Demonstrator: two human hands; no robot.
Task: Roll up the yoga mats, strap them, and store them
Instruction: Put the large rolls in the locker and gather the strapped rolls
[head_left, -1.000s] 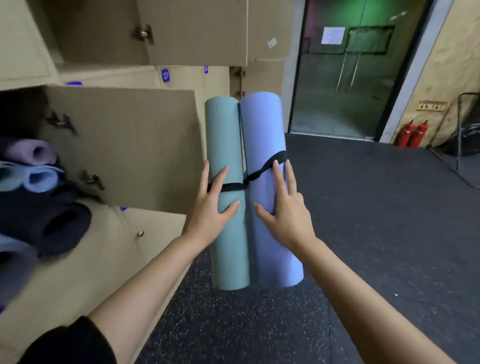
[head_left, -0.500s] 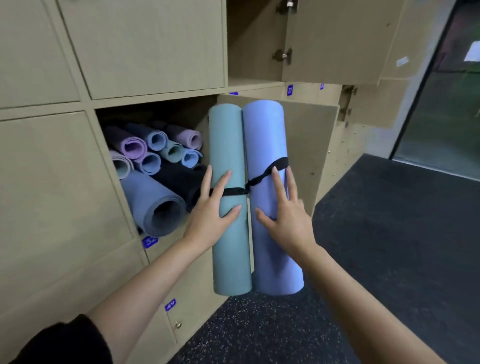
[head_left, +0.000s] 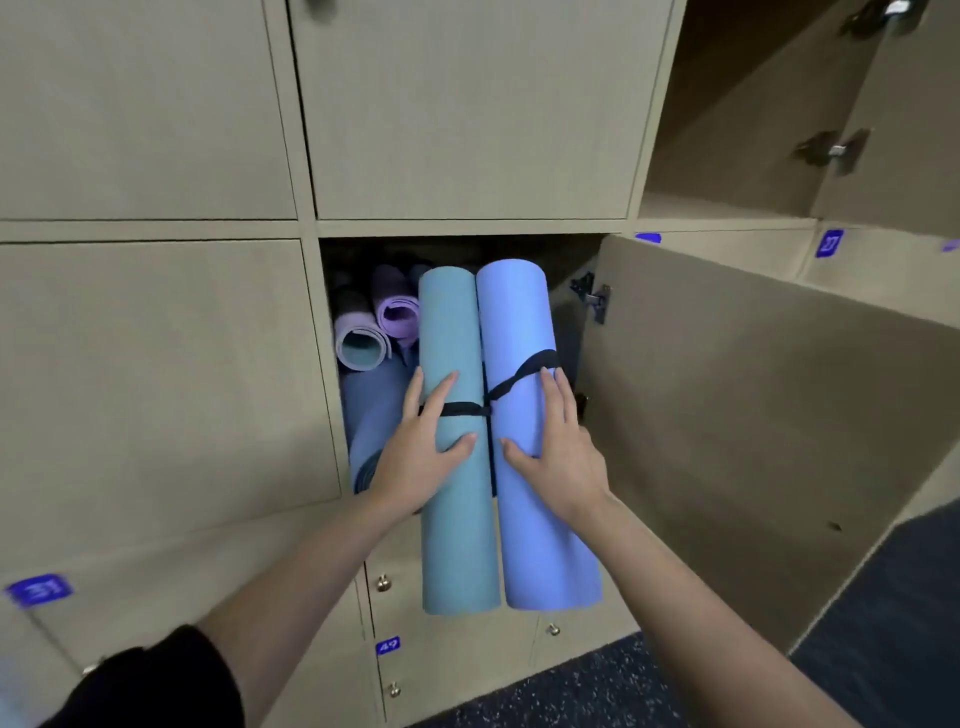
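Observation:
Two rolled yoga mats are bound side by side by a black strap (head_left: 519, 371): a teal mat (head_left: 457, 519) on the left and a periwinkle blue mat (head_left: 540, 545) on the right. I hold the bundle lengthwise in the air, its far end at the mouth of an open locker compartment (head_left: 566, 260). My left hand (head_left: 421, 457) grips the teal roll, thumb spread across it near the strap. My right hand (head_left: 561, 457) grips the blue roll the same way. Several rolled mats (head_left: 358, 343) lie inside on the left, partly hidden by the bundle.
The compartment's door (head_left: 753, 415) stands swung open to the right. Closed beige locker doors (head_left: 156, 389) surround it, with knobs (head_left: 383, 582) and blue number tags (head_left: 388, 646) below. Another compartment (head_left: 727, 156) is open at the upper right. Dark speckled floor (head_left: 597, 691) lies underneath.
The view has swung left from the doorway onto the lockers. The bundle, still in both hands, now points straight at the open compartment and is closer to it.

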